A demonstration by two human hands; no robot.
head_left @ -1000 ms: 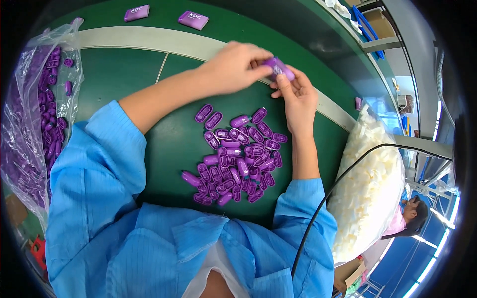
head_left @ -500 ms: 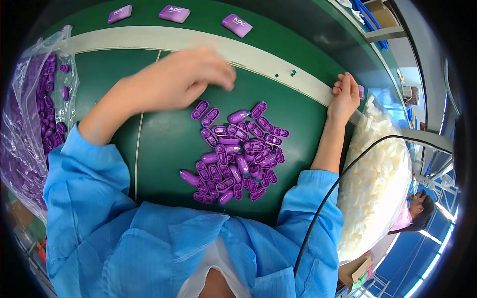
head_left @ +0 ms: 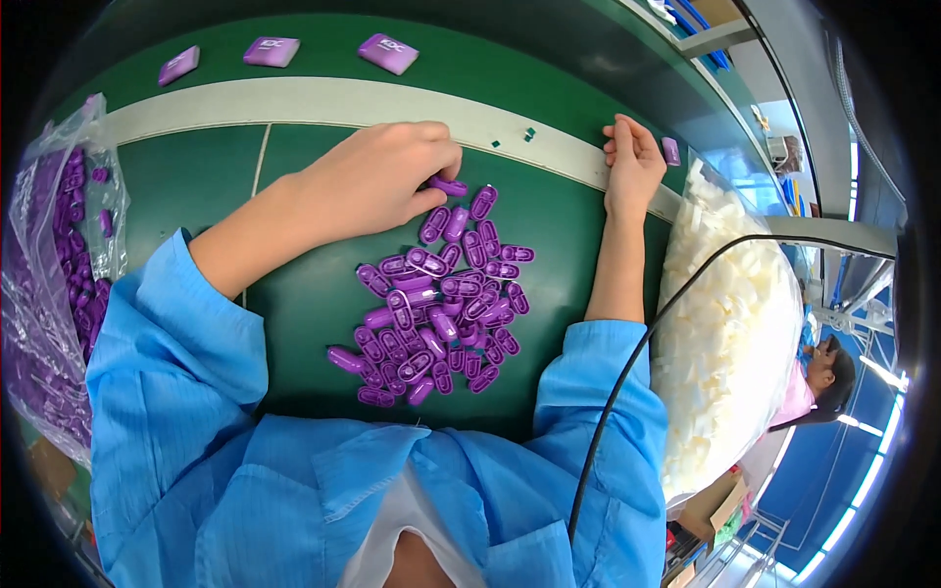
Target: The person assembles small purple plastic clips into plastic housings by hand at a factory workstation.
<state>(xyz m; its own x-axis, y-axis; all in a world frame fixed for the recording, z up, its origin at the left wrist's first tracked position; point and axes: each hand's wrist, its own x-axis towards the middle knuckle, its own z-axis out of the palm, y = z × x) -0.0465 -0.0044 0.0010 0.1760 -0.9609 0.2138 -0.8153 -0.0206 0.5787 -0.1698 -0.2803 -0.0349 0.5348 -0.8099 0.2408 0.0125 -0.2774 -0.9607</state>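
Three purple blocks [head_left: 271, 51] beyond pile [head_left: 438, 299]

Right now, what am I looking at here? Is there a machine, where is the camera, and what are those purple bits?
No machine: a person in a blue coat works with bare hands. The single picture comes from a fisheye camera on their head, looking down, so edges curve. On the green table lies a pile of small purple plastic pieces. The left hand pinches one purple piece at the pile's top edge. The right hand rests by the pale strip, seemingly holding nothing. A bag of purple pieces sits left, a bag of white pieces right.
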